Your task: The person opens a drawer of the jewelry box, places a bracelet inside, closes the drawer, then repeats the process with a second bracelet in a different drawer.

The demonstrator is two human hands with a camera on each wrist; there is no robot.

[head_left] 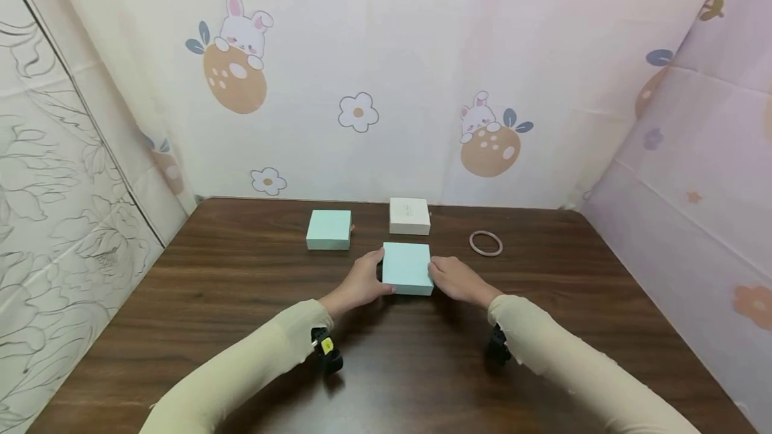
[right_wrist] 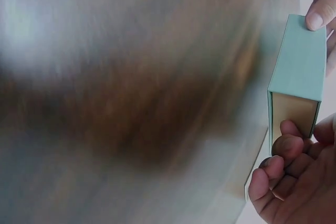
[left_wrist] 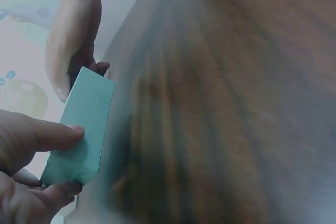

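A mint-green square box (head_left: 407, 266) is between both hands near the middle of the table. My left hand (head_left: 358, 280) grips its left end, the thumb along the near side and the fingers round the left and far sides. At the right end is my right hand (head_left: 460, 278), its fingers curled. The right wrist view shows a beige inner drawer (right_wrist: 292, 107) inside the box's green sleeve, with the right fingertips against that end. Whatever small part the right fingertips may pinch is hidden. In the left wrist view the box's long side (left_wrist: 86, 119) faces the camera.
Behind on the dark wooden table (head_left: 241, 273) lie a second mint-green box (head_left: 329, 229) to the left and a white box (head_left: 409, 216). A pinkish ring (head_left: 486, 244) lies to the right. A printed curtain (head_left: 398, 72) hangs along the table's back edge.
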